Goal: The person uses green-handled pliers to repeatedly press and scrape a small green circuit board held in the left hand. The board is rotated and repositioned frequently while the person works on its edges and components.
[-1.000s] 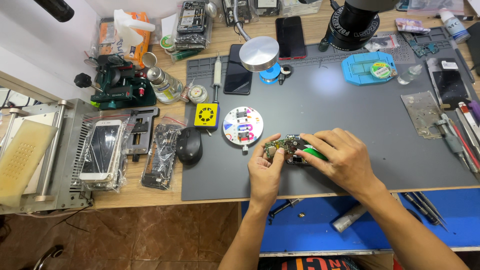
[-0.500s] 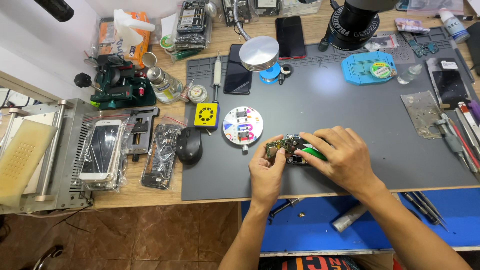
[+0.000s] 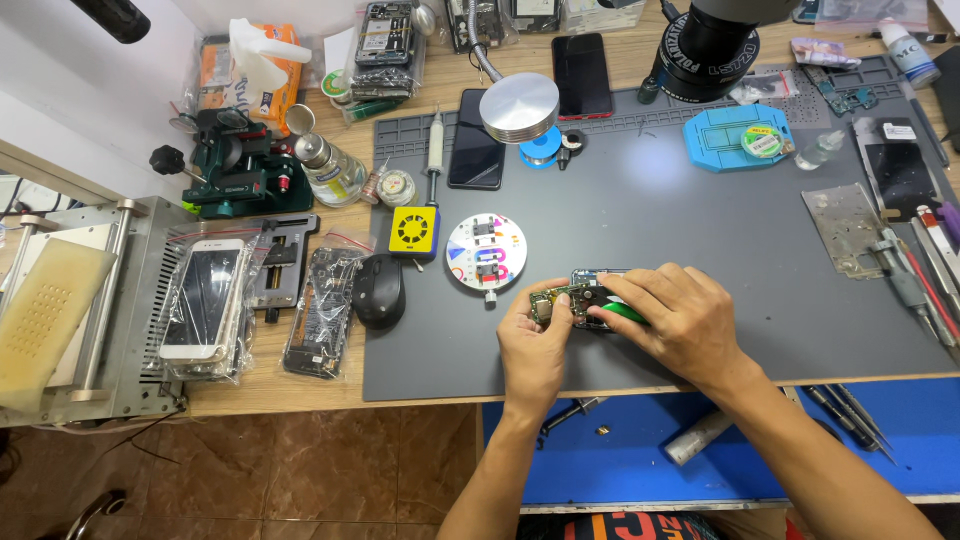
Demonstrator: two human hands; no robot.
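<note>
Head view: circuit board (image 3: 566, 297) between hands (image 3: 610, 325) (seemingly pinched).

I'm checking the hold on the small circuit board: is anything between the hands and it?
Nothing visible does. The left hand pinches the circuit board at its left end, and the right hand presses a green tool against it on the grey mat.

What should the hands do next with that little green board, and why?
Probably press the green tool gently along the circuit board. The left hand pinches the board's edge on the grey mat, and the right hand already has the tool's tip against it.
</note>
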